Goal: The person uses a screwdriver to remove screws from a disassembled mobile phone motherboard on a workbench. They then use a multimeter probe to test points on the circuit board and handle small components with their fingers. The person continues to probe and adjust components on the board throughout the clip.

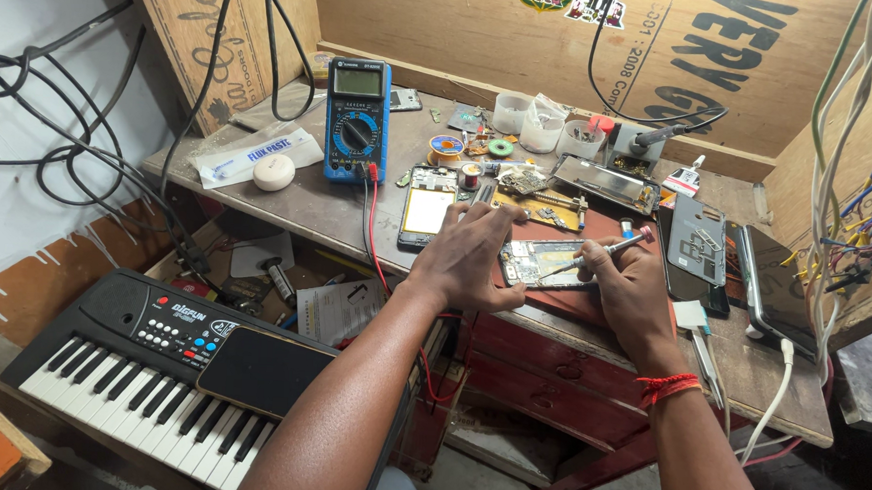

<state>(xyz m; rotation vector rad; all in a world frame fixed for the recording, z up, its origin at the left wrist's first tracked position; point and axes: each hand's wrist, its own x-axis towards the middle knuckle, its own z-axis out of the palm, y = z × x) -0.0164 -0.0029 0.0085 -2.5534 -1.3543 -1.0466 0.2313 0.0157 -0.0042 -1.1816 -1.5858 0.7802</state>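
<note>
An opened phone (538, 260) with its circuit board exposed lies on the wooden workbench (330, 206). My left hand (475, 255) rests on the phone's left end, fingers spread, pinning it down. My right hand (623, 283) grips a slim metal screwdriver (607, 252) with a pink cap, its tip touching the board. A red thread band circles my right wrist. Another opened phone frame (428, 207) lies just left of my left hand.
A blue multimeter (356, 120) with a red lead stands at the back left. Small plastic cups (544, 125), solder spools and loose parts crowd the rear. Phones and back covers (696, 242) lie at the right. A black keyboard (146, 370) sits low on the left. Cables hang around.
</note>
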